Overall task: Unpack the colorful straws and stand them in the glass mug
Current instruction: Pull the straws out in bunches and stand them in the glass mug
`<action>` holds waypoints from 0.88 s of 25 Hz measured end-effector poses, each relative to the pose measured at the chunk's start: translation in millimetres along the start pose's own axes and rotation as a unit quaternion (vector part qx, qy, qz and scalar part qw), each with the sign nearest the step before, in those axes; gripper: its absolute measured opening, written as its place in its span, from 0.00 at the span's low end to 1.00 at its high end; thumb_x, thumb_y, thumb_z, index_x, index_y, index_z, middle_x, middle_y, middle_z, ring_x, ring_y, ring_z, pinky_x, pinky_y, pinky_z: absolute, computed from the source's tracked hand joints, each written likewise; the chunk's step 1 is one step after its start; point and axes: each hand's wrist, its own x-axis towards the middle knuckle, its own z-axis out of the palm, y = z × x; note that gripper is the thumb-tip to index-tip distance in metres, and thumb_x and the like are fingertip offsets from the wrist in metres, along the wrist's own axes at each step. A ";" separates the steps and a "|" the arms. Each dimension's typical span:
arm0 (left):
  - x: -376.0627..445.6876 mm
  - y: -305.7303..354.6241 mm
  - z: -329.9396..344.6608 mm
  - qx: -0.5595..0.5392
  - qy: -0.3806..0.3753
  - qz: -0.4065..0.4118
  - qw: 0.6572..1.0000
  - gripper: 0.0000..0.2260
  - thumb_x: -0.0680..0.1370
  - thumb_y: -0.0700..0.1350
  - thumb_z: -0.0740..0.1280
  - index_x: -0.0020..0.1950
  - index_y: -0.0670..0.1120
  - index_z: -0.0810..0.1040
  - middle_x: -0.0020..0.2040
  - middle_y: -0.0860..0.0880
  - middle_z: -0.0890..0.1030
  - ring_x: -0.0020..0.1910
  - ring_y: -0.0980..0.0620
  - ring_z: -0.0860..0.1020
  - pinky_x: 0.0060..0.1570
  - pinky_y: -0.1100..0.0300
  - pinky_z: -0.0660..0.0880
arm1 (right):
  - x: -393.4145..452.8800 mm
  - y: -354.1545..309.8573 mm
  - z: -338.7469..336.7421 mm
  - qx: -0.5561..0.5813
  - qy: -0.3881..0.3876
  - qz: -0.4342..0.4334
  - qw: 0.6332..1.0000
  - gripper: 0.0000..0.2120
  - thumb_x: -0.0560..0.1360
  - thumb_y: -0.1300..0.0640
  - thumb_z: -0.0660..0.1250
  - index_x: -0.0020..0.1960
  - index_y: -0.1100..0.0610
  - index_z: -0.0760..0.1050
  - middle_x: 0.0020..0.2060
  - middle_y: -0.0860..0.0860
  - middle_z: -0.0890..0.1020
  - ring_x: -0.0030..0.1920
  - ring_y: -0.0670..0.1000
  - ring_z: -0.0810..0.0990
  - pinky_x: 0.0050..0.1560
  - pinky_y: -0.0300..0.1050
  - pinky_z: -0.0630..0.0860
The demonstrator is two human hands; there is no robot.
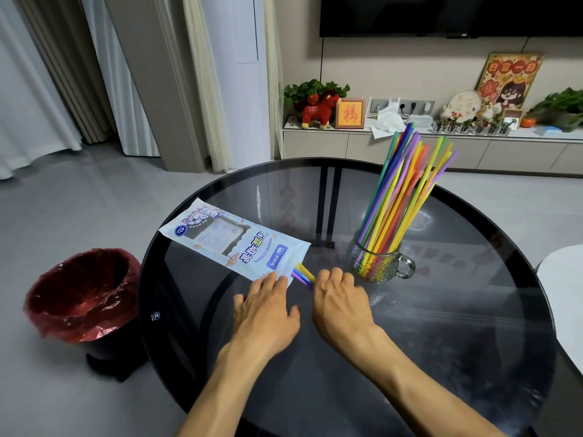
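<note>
A white and blue straw packet (233, 239) lies flat on the round dark glass table (441, 326). My left hand (266, 305) presses its near end with straight fingers. A few purple, blue and yellow straw ends (303, 274) stick out of the packet's open end. My right hand (339, 299) has its fingers curled round these ends. To the right stands the glass mug (377, 263), handle pointing right, holding several colourful straws (403, 190) that lean up and to the right.
A bin with a red liner (83, 294) stands on the floor left of the table. A white object (564, 291) shows at the right edge. A low cabinet with plants and ornaments (441, 143) runs along the far wall.
</note>
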 end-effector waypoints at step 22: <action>0.0 -2.3 2.6 0.014 -0.002 -0.001 1.000 0.27 0.80 0.56 0.56 0.77 0.51 0.55 0.80 0.52 0.52 0.78 0.53 0.50 0.70 0.48 0.56 | -1.2 20.8 -11.6 -0.009 -0.054 0.036 0.998 0.11 0.79 0.62 0.55 0.60 0.62 0.67 0.56 0.58 0.78 0.55 0.58 0.80 0.39 0.46 0.68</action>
